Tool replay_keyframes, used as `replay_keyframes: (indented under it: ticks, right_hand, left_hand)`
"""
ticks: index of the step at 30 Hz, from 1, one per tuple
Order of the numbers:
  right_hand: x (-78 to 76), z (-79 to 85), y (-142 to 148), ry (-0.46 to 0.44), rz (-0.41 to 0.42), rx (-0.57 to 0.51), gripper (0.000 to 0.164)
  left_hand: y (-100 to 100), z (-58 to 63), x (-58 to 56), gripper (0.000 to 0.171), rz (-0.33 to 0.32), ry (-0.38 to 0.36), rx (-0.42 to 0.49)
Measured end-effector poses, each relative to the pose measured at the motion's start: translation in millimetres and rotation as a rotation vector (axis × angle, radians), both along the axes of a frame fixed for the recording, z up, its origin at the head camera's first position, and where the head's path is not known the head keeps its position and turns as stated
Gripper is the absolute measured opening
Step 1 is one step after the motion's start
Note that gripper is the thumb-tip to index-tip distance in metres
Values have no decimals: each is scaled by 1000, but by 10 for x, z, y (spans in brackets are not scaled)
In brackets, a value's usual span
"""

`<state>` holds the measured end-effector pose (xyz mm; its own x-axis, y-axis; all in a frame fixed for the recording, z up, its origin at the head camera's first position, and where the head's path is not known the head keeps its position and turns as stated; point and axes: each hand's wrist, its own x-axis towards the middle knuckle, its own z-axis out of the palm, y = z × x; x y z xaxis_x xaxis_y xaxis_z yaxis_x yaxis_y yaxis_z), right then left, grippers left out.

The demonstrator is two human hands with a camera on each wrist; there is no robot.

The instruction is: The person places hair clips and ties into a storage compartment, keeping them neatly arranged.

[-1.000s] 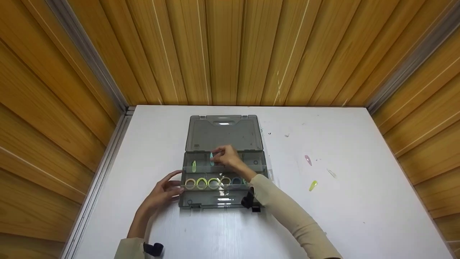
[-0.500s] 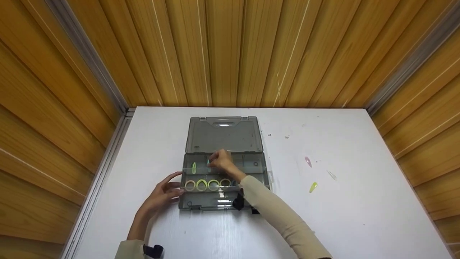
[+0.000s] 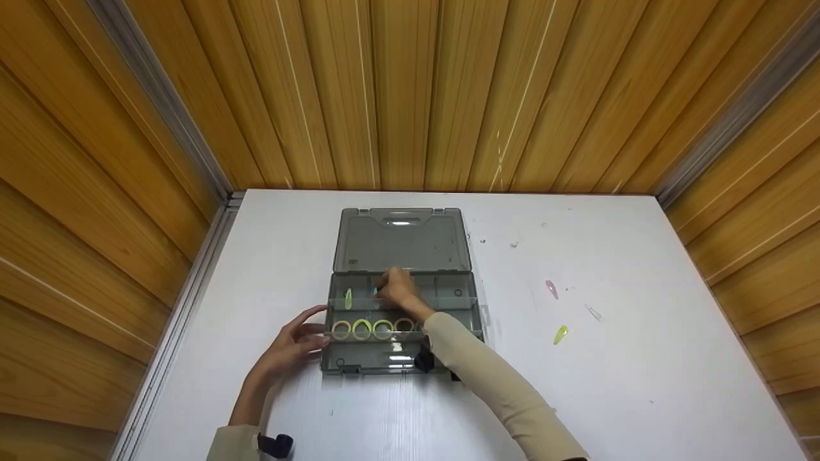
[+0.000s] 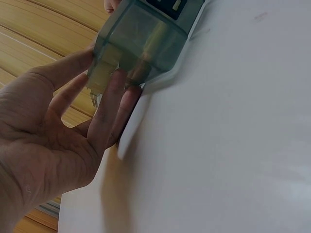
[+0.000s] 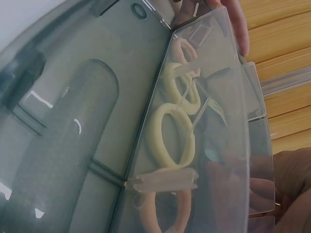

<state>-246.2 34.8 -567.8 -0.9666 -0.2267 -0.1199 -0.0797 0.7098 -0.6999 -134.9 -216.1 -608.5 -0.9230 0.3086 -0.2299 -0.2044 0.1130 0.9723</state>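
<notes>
A grey see-through organizer box (image 3: 400,367) lies on the table with its lid folded back. My right hand (image 3: 398,286) reaches into the back row of compartments, pinching a teal snap hair clip (image 3: 376,292) that my fingers mostly cover. To its left, a green hair clip (image 3: 348,298) sits in a back compartment. Ring-shaped hair ties (image 3: 362,329), yellow and pinkish, line the middle row; the sleeve overlaps the row's right end. My left hand (image 3: 291,341) touches the box's left end; in the left wrist view its fingertips (image 4: 116,80) rest against that wall, fingers spread.
Loose on the table to the right are a pink hair clip (image 3: 551,289), a clear hair clip (image 3: 594,312) and a yellow hair clip (image 3: 560,334). The opened lid (image 3: 401,242) reaches back behind the box. Wood-patterned walls (image 3: 410,96) enclose the table.
My right hand has brought the teal hair clip down into the back row, and the right forearm has swung left over the hair ties. The left hand stays at the box's end.
</notes>
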Motion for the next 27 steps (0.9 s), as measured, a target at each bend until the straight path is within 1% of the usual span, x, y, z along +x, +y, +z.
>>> replay_keyframes:
  ticks: [2, 5, 11, 16, 20, 24, 27]
  right_hand:
    - [-6, 6, 17, 11, 1, 3, 17]
    - [-8, 13, 43, 11, 6, -21, 17]
    - [22, 12, 120, 35, 58, -62, 16]
    - [39, 28, 236, 20, 89, -158, 15]
    - [41, 100, 314, -19, 96, -232, 15]
    - [72, 207, 386, -56, 92, -302, 16]
    - [98, 284, 447, -47, 87, -339, 16]
  left_hand:
    - [12, 7, -6, 76, 2, -4, 2]
    - [21, 19, -17, 75, 4, 0, 6]
    - [4, 13, -1, 75, 1, 0, 5]
    - [-11, 6, 13, 74, -8, 8, 6]
    - [-5, 12, 5, 74, -5, 5, 5]
    - [3, 14, 7, 74, 2, 4, -9]
    - [2, 14, 13, 75, 5, 5, -20]
